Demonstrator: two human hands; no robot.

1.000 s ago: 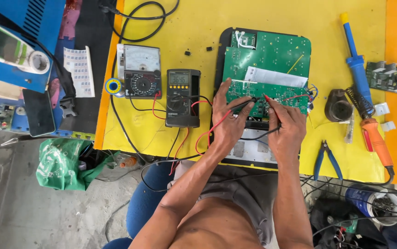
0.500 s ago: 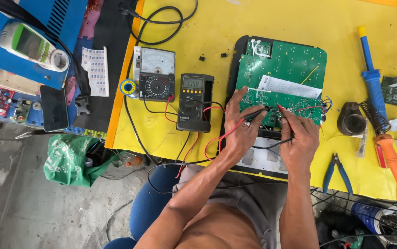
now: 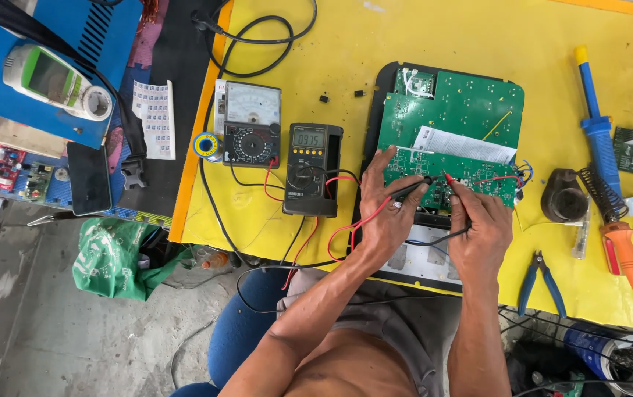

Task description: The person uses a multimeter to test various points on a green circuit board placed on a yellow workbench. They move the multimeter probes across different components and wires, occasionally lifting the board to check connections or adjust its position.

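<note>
My left hand (image 3: 384, 215) rests on the near edge of a green circuit board (image 3: 471, 103) and holds a black test probe (image 3: 413, 190), its tip on the smaller green board (image 3: 487, 175) in front. My right hand (image 3: 482, 231) holds a red-tipped probe (image 3: 450, 179), whose tip touches the same small board close to the black tip. Red and black leads run left to a dark digital multimeter (image 3: 310, 170) with a lit display. The boards lie on a black housing on the yellow table (image 3: 316, 59).
An analog meter (image 3: 250, 125) and a solder reel (image 3: 204, 145) sit left of the multimeter. A blue desoldering pump (image 3: 596, 125), an orange-handled soldering iron (image 3: 629, 261), a dark round holder (image 3: 563, 197) and blue pliers (image 3: 541, 279) lie right. A green bag (image 3: 110, 257) is on the floor.
The view has drifted, so the whole bench sits further right and lower in the frame. Both hands stay on the small board, with the probe tips shifted only slightly.
</note>
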